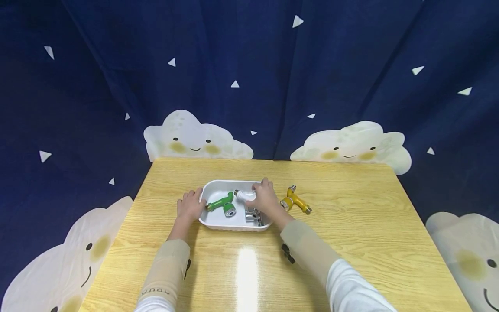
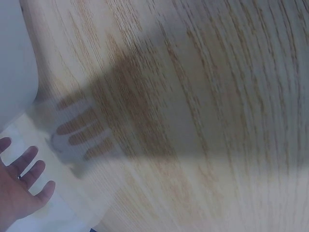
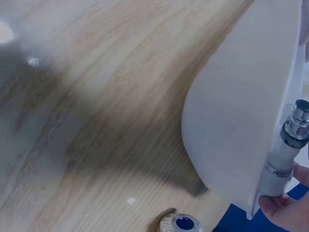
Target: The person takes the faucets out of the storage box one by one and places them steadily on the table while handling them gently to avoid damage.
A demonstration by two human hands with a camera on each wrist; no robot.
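Note:
A white basin [image 1: 238,226] stands on the wooden table. My right hand [image 1: 265,198] reaches over its right end and grips a white faucet [image 1: 244,196]. In the right wrist view, thumb and finger pinch the ribbed end of that white faucet [image 3: 281,157] beside the basin wall. A green faucet [image 1: 223,203] lies in the left part of the basin. Metallic silver pieces [image 1: 253,215] lie in the right part, partly hidden by my forearm. At the basin's left rim rests my left hand [image 1: 191,206]; the left wrist view shows its fingers [image 2: 33,174] spread and nearly straight.
A yellow faucet [image 1: 296,199] lies on the table [image 1: 370,242] just right of the basin. Behind the table hangs a dark blue curtain [image 1: 249,52] with clouds and white triangles. A bright reflection crosses the tabletop in front of the basin.

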